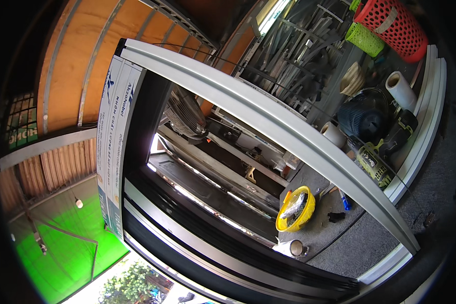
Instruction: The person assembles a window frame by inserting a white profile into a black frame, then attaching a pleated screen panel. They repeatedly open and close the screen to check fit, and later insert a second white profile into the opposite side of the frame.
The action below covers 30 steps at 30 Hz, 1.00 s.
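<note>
Neither of my hands shows in the head view. A large pale-grey aluminium frame (268, 114) with four sides fills the middle of the picture, seen tilted. Its left side carries a white and blue printed protective film (111, 147). Dark grooved tracks (207, 243) run along its lower side. Through the opening I see a yellow plastic basket (310, 219) with small things in it, on a grey carpeted table (329, 243). Beside it lie a blue marker (345, 201) and a small roll wrapped in clear film (291, 248). What holds the frame up is hidden.
To the right lie a green and black power drill (374, 164), a dark round fan-like thing (362, 119) and a white film roll (400, 90). Red (403, 35) and green baskets (365, 40) stand beyond, near a rack of metal profiles (299, 61). A fan (186, 114) shows through the frame.
</note>
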Available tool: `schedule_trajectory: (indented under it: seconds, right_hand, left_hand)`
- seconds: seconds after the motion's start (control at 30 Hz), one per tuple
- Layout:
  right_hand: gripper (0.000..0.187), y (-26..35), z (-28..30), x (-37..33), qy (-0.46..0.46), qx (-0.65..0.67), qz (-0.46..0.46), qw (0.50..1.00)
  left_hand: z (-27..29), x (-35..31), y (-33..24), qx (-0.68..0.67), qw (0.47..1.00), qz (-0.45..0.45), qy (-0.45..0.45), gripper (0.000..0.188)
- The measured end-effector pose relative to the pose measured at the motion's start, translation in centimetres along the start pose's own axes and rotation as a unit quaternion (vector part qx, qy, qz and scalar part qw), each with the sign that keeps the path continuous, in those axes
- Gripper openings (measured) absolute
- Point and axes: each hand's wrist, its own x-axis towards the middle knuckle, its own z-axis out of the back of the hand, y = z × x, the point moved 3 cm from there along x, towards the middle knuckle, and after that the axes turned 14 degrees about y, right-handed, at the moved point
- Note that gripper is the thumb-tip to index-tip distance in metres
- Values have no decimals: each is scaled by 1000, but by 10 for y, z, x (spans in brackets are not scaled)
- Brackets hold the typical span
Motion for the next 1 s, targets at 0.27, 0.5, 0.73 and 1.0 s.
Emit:
schedule_trajectory:
  seconds: [0.27,0.5,0.73,1.0]
  right_hand:
    - [34,-3,-1,4,-19,28,16,999]
    - [29,-1,2,6,-9,13,6,1000]
    - [28,-6,-10,-9,-30,-11,11,999]
    - [36,-19,-29,-46,29,112,-12,993]
  left_hand:
    - [7,-3,4,-12,1000,-7,-20,52]
    - [13,-10,9,-22,999,-9,-47,54]
    - [19,-15,15,-20,998,-8,-64,55]
    - [23,-18,19,-24,996,-10,-80,56]
